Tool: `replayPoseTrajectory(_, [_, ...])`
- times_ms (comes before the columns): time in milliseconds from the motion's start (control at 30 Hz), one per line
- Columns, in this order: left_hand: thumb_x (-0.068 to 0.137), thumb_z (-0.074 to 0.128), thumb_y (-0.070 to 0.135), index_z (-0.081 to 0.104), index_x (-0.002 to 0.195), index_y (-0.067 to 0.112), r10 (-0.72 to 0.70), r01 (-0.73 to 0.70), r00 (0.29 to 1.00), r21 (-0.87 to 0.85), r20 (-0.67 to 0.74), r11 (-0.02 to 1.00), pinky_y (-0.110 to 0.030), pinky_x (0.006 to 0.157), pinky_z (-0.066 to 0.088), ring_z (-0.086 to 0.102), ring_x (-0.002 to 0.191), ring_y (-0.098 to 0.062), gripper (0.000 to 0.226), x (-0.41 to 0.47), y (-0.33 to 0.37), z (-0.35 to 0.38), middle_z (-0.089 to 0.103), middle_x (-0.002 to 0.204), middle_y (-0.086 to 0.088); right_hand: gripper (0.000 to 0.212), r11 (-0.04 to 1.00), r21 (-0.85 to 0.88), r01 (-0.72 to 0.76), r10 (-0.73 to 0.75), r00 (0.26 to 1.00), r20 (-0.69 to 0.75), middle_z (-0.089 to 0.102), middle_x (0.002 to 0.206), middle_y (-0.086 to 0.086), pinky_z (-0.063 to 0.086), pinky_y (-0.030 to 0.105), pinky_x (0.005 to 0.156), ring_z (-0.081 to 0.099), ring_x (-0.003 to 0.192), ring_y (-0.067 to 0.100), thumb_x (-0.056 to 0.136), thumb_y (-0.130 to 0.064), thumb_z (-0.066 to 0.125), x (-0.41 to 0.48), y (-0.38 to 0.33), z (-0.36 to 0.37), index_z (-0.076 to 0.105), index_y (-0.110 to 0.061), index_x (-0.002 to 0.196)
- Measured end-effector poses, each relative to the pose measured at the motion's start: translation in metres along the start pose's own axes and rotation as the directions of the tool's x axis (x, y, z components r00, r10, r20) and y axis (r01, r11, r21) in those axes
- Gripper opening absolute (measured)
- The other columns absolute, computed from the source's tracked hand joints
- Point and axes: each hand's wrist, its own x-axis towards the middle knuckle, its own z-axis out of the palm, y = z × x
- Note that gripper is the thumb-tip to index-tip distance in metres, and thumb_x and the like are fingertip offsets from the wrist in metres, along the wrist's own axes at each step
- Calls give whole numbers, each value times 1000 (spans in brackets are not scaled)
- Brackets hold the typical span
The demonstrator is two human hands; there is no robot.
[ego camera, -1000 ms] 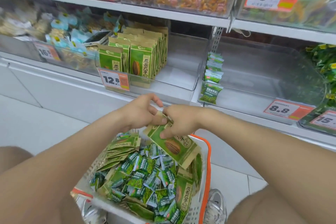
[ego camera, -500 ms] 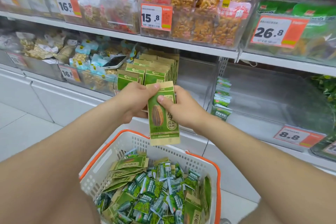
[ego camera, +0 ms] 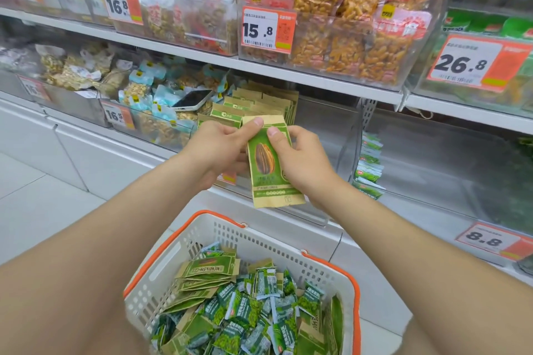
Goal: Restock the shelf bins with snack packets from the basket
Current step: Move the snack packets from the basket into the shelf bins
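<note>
A green and tan sunflower seed packet (ego camera: 268, 173) stands upright in front of the shelf, held by both hands. My left hand (ego camera: 215, 150) pinches its upper left edge, and my right hand (ego camera: 302, 158) grips its right side with the thumb on its face. Behind it a clear shelf bin (ego camera: 326, 135) holds a row of the same packets (ego camera: 256, 106) on its left side. Below, a white basket with an orange rim (ego camera: 253, 242) holds more seed packets (ego camera: 207, 271) and several small green packets (ego camera: 259, 314).
A phone (ego camera: 192, 99) lies on the snack bags in the bin to the left. To the right, a wide clear bin (ego camera: 450, 170) has small green packets (ego camera: 369, 167) stacked at its left end. Upper shelf bins hold nut bags behind price tags.
The packet has been lifted out of the basket and raised to the shelf bin's height in both hands. My view has tilted up, showing more of the upper shelf.
</note>
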Motion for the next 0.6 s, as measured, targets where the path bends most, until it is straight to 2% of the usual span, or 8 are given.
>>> replayPoseTrajectory(100, [101,67,35,73,106,-8,-41,42,999,-49,12,998,-35,60,63,79,79,-31,44,1,-2,-4,79,90,-19,34,999,0,34,-34,999,-40,79,93,-2,62,53,83,77,87,20,95,-57,59,6,6,6,69,-25,102])
replayPoseTrajectory(200, [100,69,28,73,105,-11,-34,32,999,-103,-16,994,-35,56,62,79,75,-32,40,4,-6,-6,78,91,-22,28,996,-10,83,-84,995,-61,78,93,-1,61,54,81,76,87,20,100,-52,59,11,10,14,67,-26,102])
replayPoseTrajectory(300, [96,74,28,73,100,-6,18,-29,998,-176,-65,984,-31,54,61,78,71,-27,34,11,-3,-10,79,90,-19,28,986,-41,164,-167,980,-109,77,98,-6,60,52,83,74,91,15,100,-54,57,18,5,18,65,-28,107])
replayPoseTrajectory(367, [95,75,33,72,99,-4,83,-98,992,-165,-99,981,-32,60,63,79,78,-28,37,18,1,-15,80,91,-16,27,968,-64,243,-251,953,-170,75,102,-9,59,44,84,72,94,11,103,-49,57,22,1,21,60,-26,116])
replayPoseTrajectory(467, [96,72,45,75,100,5,231,-231,959,15,-163,973,-43,72,66,79,85,-28,41,27,0,-22,79,92,-12,25,923,-134,362,-385,883,-267,70,104,-12,51,29,76,67,92,8,108,-37,53,20,-5,29,50,-20,125])
replayPoseTrajectory(533, [96,72,49,75,95,17,368,-291,891,287,-265,913,-45,74,65,76,78,-17,31,35,-5,-28,77,85,-3,25,900,-137,413,-434,826,-361,67,106,-8,47,31,74,65,91,16,110,-31,48,24,-7,35,44,-15,129])
replayPoseTrajectory(600, [92,77,37,72,97,26,463,-253,820,513,-336,820,-40,78,60,69,82,-11,13,41,-8,-36,70,87,6,26,894,-171,414,-447,791,-419,62,110,-4,45,38,80,59,95,24,111,-29,43,32,-6,39,41,-14,131])
